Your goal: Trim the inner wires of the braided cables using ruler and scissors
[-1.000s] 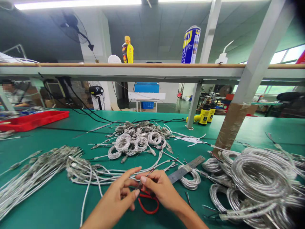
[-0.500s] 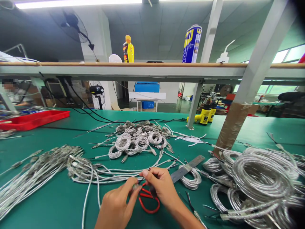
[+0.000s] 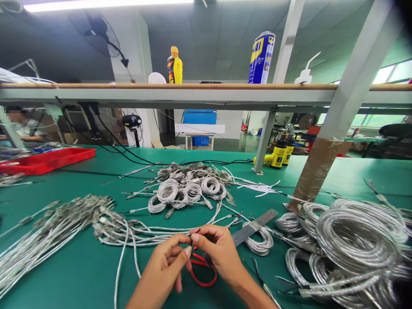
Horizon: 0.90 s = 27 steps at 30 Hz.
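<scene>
Bench log, my own hands: my right hand (image 3: 219,251) is closed in a pinch, thumb against forefinger, on what looks like a thin dark wire end (image 3: 197,231), which stands just above the fingertips. My left hand (image 3: 162,268) is curled and close beside it, fingertips by the right hand; whether it grips anything is hidden, so I cannot tell. Red-handled scissors (image 3: 203,284), one pair, lie under and just in front of my right hand; I cannot tell if I am holding them. A white cable (image 3: 154,238) runs just behind both hands, and one steel ruler (image 3: 254,227) lies to the right on the green bench mat (image 3: 83,274). Progress, judged from the layout: three lots of cable are set out. There is one bundle of straight lengths (image 3: 61,231) on the left, too many to count; about a dozen small coils (image 3: 185,189) ahead; and a large heap of clear coils (image 3: 350,244) on the right, uncountable as they overlap. Which lot is finished and which is left, I cannot tell from how they lie. Also one red tray (image 3: 41,161) and one co-worker (image 3: 19,124), far left
</scene>
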Available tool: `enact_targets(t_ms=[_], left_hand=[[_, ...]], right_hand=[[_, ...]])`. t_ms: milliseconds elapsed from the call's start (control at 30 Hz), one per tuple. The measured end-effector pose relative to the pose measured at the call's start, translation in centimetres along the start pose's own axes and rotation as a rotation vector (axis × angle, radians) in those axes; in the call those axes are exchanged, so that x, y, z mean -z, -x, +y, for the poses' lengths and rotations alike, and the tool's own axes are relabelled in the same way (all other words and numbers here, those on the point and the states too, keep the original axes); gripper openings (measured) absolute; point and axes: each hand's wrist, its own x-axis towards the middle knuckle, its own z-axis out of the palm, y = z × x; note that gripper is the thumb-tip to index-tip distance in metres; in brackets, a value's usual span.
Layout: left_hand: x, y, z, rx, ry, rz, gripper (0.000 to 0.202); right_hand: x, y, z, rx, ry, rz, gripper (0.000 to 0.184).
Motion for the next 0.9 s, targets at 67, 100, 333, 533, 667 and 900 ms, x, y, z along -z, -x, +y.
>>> enact_targets(t_ms=[67, 100, 333, 533, 667, 900], left_hand=[[-0.1, 0.1, 0.1, -0.009, -0.034, 0.044, 0.029], [-0.1, 0.2, 0.2, -0.023, -0.063, 0.058, 0.027], [0.2, 0.4, 0.9, -0.092, -0.015, 0.149, 0.021], [0.4, 0.1, 0.9, -0.104, 0.05, 0.224, 0.019], [0.3, -0.1, 0.8, -0.191, 0.069, 0.245, 0.015], [0.4, -0.3, 0.1, -0.11, 0.25, 0.198, 0.013]], right_hand=[[-0.2, 0.1, 0.0, 0.029, 0.068, 0.018, 0.013], [-0.3, 0.2, 0.1, 0.044, 0.099, 0.033, 0.014], [-0.7, 0.3, 0.9, -0.062, -0.075, 0.022, 0.024], [-1.1, 1.0, 1.3, -0.043, 0.011, -0.315, 0.021], [-1.5, 1.3, 1.9, -0.046, -0.029, -0.298, 0.022], [-1.7, 1.5, 1.9, -0.074, -0.087, -0.318, 0.021]])
